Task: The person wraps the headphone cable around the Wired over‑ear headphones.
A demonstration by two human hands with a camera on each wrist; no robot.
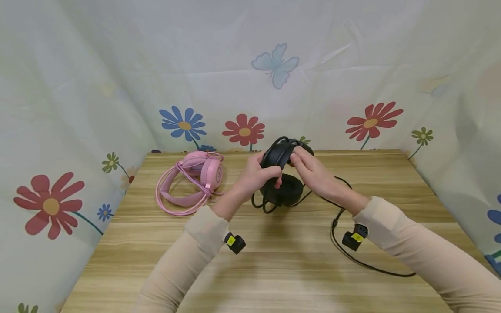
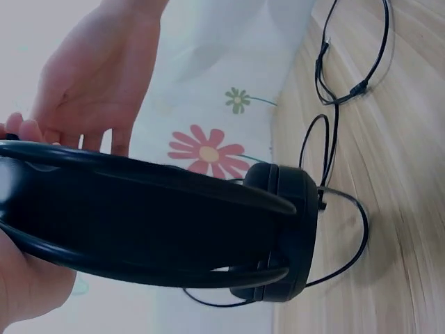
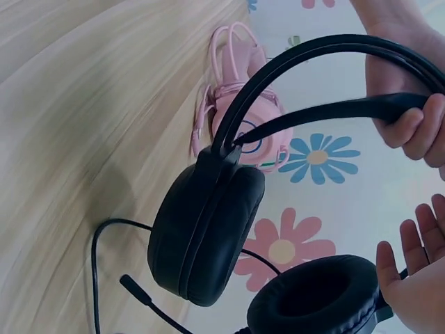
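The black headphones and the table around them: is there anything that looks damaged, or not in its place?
No damage shows on the black headphones. Only their cable looks untidy: it trails loose across the table, while the pink headphones have their cord wrapped round them.

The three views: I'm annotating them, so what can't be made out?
Head view: the black cable beyond the right sleeve, which hides it.
Head view: the mark on the pink headset, too small to read.
Left wrist view: most of the left hand, cut off by the left edge.
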